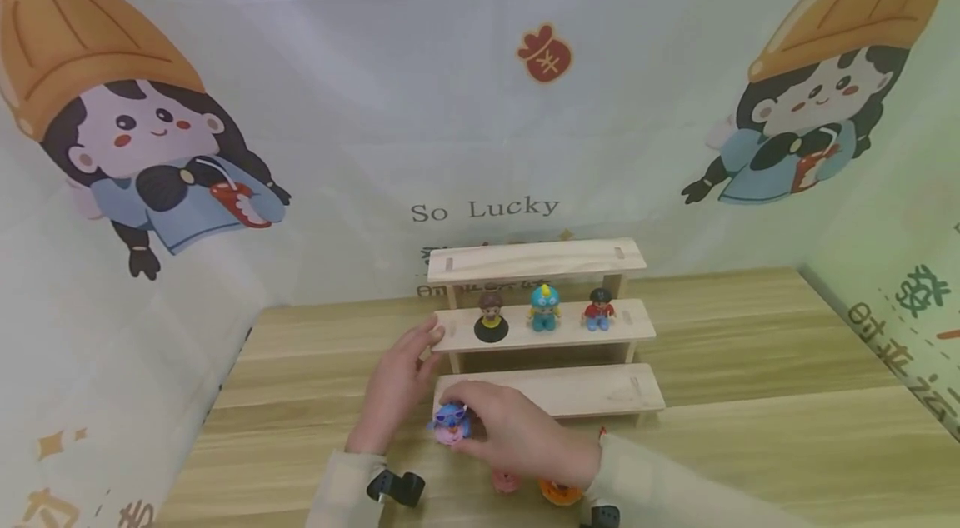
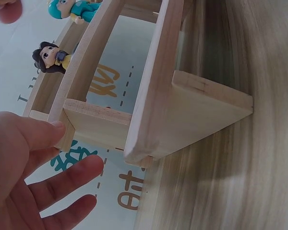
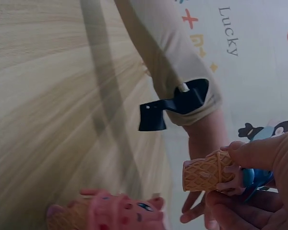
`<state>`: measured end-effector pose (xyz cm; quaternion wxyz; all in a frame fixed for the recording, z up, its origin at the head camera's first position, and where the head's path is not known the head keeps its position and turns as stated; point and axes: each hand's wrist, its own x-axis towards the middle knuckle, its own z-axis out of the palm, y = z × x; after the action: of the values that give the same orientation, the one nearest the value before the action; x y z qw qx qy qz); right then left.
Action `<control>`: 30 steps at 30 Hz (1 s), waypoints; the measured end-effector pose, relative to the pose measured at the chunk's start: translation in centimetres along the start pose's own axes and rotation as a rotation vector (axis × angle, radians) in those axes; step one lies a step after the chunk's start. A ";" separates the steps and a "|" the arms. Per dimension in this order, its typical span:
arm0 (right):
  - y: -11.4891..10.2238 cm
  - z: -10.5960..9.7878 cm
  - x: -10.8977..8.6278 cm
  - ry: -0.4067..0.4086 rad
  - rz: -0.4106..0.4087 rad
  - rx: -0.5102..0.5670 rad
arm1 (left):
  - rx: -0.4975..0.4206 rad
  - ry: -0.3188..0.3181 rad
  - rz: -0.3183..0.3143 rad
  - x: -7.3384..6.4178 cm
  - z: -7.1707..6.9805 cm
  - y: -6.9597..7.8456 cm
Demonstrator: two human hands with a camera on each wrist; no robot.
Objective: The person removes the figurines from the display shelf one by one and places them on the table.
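Observation:
A three-tier wooden display shelf (image 1: 551,393) stands on the table. At the left end of its middle tier, my left hand (image 1: 397,386) pinches the board between thumb and index finger, the other fingers spread loose. My right hand (image 1: 517,428) holds a blue figurine (image 1: 450,421) with purple glasses in front of the bottom tier's left end. Its waffle-cone base (image 3: 206,173) shows in the right wrist view. On the middle tier stand a brown-haired figurine (image 1: 491,313), a teal-suited figurine (image 1: 544,311) and a red-jacketed figurine (image 1: 599,311).
A pink figurine (image 1: 506,481) and an orange toy (image 1: 561,495) are on the wood-grain table (image 1: 750,361) below my right forearm, partly hidden. Behind the shelf hangs a printed cloth backdrop (image 1: 405,95), with more cloth at both sides.

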<state>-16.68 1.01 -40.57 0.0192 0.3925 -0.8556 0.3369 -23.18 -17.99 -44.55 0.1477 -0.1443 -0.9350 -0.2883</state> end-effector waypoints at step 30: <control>1.0 4.0 -1.1 -0.105 -0.109 -0.378 | 0.010 0.012 -0.019 -0.1 0.3 0.0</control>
<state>-15.67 -0.20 -44.56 0.0660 0.4448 -0.8809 0.1476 -23.17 -17.81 -44.77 0.1513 -0.1329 -0.9368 -0.2861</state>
